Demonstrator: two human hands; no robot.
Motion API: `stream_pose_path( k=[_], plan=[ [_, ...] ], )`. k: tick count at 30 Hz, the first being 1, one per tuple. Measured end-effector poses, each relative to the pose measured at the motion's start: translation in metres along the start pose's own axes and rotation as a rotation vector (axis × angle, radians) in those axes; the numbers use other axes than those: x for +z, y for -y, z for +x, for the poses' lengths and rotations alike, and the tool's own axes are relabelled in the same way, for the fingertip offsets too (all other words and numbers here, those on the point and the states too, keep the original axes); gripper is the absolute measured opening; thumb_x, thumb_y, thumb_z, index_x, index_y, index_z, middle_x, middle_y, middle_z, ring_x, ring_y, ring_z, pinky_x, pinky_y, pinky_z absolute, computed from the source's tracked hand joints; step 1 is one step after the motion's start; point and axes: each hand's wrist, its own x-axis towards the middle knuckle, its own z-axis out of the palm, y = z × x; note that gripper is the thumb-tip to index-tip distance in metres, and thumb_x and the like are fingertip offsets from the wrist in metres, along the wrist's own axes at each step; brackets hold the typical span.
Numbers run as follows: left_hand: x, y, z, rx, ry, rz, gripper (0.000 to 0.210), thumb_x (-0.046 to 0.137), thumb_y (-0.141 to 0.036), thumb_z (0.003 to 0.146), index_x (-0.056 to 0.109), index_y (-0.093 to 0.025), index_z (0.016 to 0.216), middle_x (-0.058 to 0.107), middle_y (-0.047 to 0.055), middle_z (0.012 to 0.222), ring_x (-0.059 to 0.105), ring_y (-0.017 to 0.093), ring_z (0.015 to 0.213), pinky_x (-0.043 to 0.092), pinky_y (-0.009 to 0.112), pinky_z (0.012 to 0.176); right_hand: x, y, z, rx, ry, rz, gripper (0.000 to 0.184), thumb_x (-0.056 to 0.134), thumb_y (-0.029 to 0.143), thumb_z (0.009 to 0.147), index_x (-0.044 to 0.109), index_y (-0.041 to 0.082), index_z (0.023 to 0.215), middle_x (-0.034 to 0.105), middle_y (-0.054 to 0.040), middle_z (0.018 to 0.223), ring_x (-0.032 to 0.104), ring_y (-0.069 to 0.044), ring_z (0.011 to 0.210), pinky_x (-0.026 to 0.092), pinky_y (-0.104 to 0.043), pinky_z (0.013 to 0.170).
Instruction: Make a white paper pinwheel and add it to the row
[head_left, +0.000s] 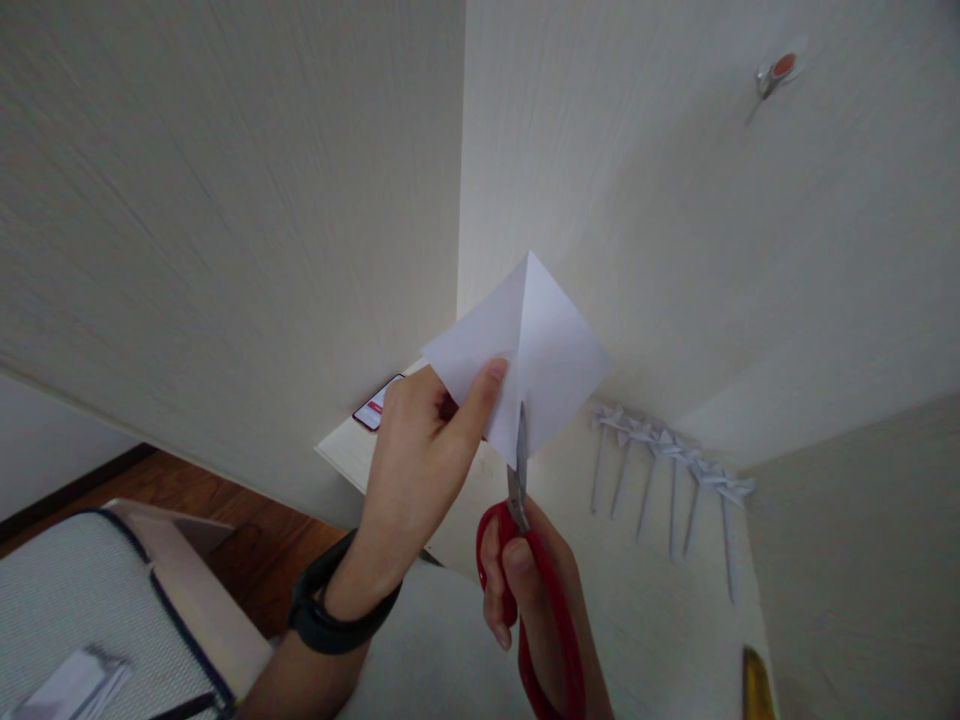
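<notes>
A square white sheet of paper [564, 350], turned like a diamond with a crease down its middle, is up in front of me. My left hand [431, 430] is closed on its left side, thumb on the front face and the other fingers partly hidden behind. My right hand [540, 580] grips red-handled scissors [551, 640], fingers through the loops. Their blades point up at the lower corner of the paper, along the crease, with one blade in front of the sheet. On my left wrist is a black band.
Several white paper pinwheels [671, 455] on sticks lie in a row on the pale tabletop [622, 590] at right. A phone [377, 403] lies left, by the wall. Folded white papers [71, 685] rest on a cushioned seat [67, 570]. A hook [776, 75] hangs on the wall.
</notes>
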Motion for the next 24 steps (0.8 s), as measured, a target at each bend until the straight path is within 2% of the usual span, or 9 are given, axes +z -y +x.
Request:
stream_pose_path(
  k=[14, 24],
  plan=[
    [-0.0012, -0.0003, 0.0001, -0.003, 0.025, -0.026, 0.038, 0.052, -0.04, 0.087, 0.046, -0.019, 0.056, 0.044, -0.004, 0.049, 0.042, 0.01, 0.047, 0.032, 0.02, 0.041, -0.0039, 0.0008, -0.001, 0.054, 0.042, -0.001, 0.054, 0.049, 0.074, 0.08, 0.04, 0.021, 0.073, 0.036, 0.0088, 0.056, 0.031, -0.003, 0.039, 0.026, -0.017, 0.037],
    [-0.0003, -0.0004, -0.0007, 0.006, 0.012, -0.005, 0.04, 0.052, -0.041, 0.087, 0.044, -0.019, 0.055, 0.042, -0.004, 0.049, 0.041, 0.01, 0.047, 0.031, 0.02, 0.04, -0.0027, 0.0019, -0.0006, 0.06, 0.054, 0.002, 0.055, 0.048, 0.075, 0.08, 0.038, 0.022, 0.072, 0.032, 0.0095, 0.056, 0.028, -0.002, 0.039, 0.024, -0.016, 0.036]
  ],
)
